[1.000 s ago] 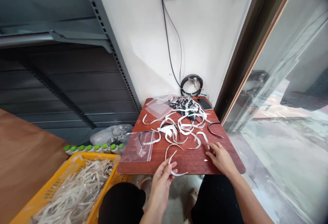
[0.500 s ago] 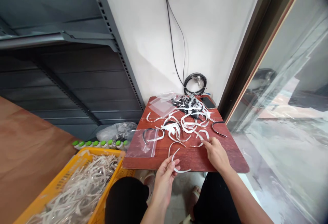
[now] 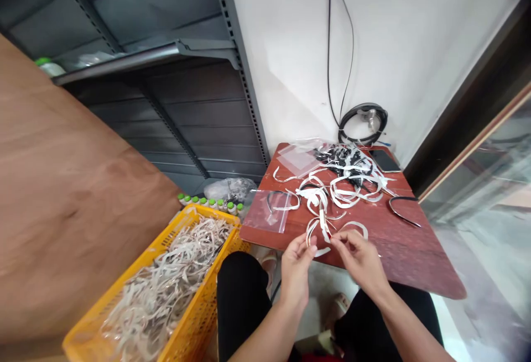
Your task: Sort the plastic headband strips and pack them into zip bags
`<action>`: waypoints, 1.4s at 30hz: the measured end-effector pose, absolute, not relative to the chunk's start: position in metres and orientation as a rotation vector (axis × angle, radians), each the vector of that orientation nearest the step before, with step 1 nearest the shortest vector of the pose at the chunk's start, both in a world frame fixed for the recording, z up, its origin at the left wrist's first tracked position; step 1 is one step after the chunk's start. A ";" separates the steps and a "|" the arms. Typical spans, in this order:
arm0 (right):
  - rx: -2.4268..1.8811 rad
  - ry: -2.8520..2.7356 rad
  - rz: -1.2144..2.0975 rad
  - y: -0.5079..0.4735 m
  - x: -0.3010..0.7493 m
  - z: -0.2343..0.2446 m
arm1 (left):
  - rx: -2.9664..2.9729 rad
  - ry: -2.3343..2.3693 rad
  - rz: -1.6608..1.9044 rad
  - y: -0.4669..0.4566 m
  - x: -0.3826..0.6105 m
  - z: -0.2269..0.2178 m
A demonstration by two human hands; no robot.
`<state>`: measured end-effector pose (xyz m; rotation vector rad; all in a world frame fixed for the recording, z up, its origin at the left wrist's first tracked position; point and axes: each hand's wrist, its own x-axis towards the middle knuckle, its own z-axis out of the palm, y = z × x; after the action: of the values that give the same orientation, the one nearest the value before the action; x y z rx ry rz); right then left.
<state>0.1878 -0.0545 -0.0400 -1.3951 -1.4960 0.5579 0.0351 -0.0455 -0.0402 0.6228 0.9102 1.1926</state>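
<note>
My left hand (image 3: 296,265) and my right hand (image 3: 360,260) meet just above the near edge of the small red-brown table (image 3: 415,251). Both pinch the same curved white strip (image 3: 318,235), the left at its lower end, the right at its top. Beyond them a tangle of white strips (image 3: 344,185) and black strips (image 3: 338,157) covers the far half of the table. A clear zip bag (image 3: 269,210) with a black and a white strip inside lies at the table's left edge.
A yellow crate (image 3: 191,318) full of pale strips stands at my lower left, next to a wooden board (image 3: 62,185). Green-capped bottles (image 3: 209,203) line the floor behind it. A phone (image 3: 385,160) and a coiled cable (image 3: 363,121) sit at the table's far end, grey shelving (image 3: 166,52) to the left.
My right hand left the tabletop and came to the left hand; both now hold one white strip. The view swung left and down.
</note>
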 end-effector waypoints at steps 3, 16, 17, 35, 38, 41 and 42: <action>-1.346 -1.577 0.400 -0.057 0.168 -0.039 | 0.653 0.849 1.247 -0.049 0.035 -0.039; -1.305 -1.595 0.371 -0.060 0.142 -0.033 | 0.559 0.783 1.252 -0.055 0.028 -0.035; -1.306 -1.594 0.395 -0.060 0.140 -0.033 | 0.542 0.780 1.242 -0.055 0.028 -0.036; -1.749 -1.847 0.068 -0.049 0.232 -0.086 | 0.122 0.843 1.022 -0.038 0.000 -0.054; -1.818 -1.858 0.042 -0.046 0.245 -0.096 | 0.117 0.867 1.009 -0.036 0.002 -0.055; -1.857 -1.784 -0.021 -0.037 0.256 -0.093 | 0.123 0.903 1.011 -0.035 0.003 -0.056; -1.868 -1.761 -0.042 -0.032 0.260 -0.091 | 0.124 0.907 1.011 -0.035 0.003 -0.056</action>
<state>0.2596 -0.0315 -0.0906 -1.8678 -1.7605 -0.0423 0.0031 -0.0349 -0.0561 0.1242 0.9071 1.0113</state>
